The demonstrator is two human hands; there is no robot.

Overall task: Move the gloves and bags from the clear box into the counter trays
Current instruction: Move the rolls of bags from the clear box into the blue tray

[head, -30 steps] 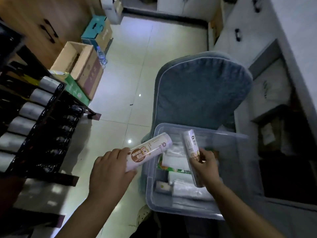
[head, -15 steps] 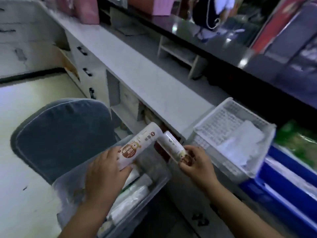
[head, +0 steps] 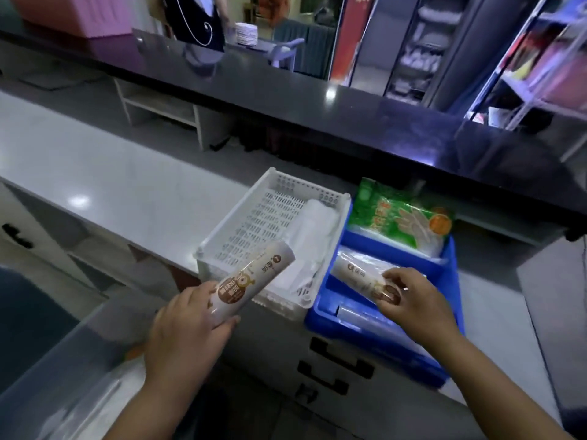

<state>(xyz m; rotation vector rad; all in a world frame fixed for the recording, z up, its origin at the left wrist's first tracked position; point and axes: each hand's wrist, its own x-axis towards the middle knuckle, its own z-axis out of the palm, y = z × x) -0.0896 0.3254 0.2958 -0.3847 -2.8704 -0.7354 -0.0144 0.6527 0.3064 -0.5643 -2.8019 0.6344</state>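
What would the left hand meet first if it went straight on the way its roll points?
Probably the white tray, likely the clear bags lying in it; the left hand and its roll aim over the near rim, though depth is unclear.

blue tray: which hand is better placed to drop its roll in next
Right. The right hand holds its roll low over the near compartment of the blue tray. The left hand grips the other roll by the white tray, the hand itself short of that tray's rim.
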